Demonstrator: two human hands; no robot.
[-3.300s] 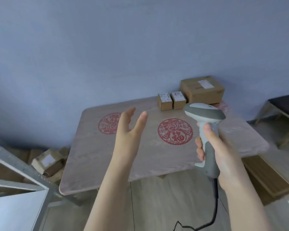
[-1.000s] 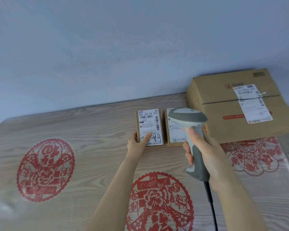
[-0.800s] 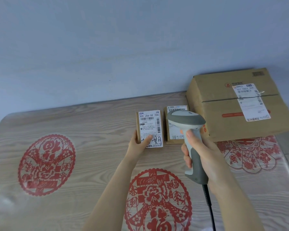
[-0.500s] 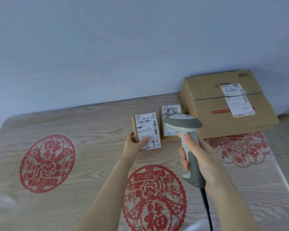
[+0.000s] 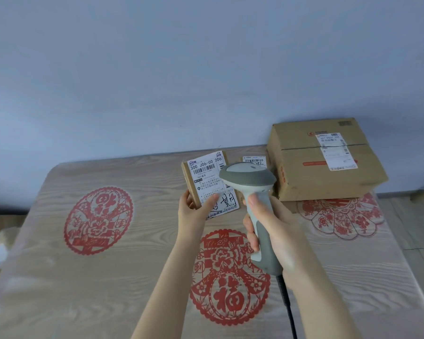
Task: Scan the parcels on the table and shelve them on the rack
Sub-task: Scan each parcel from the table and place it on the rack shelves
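Observation:
My left hand (image 5: pixel 194 207) grips a small brown parcel (image 5: pixel 207 177) by its lower left corner and holds it tilted above the table (image 5: pixel 59 277), white label facing me. My right hand (image 5: pixel 272 231) grips the handle of a grey barcode scanner (image 5: pixel 247 178), whose head overlaps the parcel's right edge. A second small parcel (image 5: pixel 253 160) lies flat behind the scanner, mostly hidden. To its right stands a large cardboard box (image 5: pixel 328 165) with a white label on top. The rack is out of view.
The wood-grain table carries three red paper-cut prints (image 5: pixel 98 220) and stands against a blue-grey wall (image 5: pixel 157 69). The scanner's dark cable (image 5: pixel 288 307) runs down toward the near edge. Floor (image 5: pixel 421 228) shows at the right, cardboard at the far left.
My left hand has lifted the small parcel off the table and tilted it toward me. The scanner head has come closer to its label. The view has shifted slightly left.

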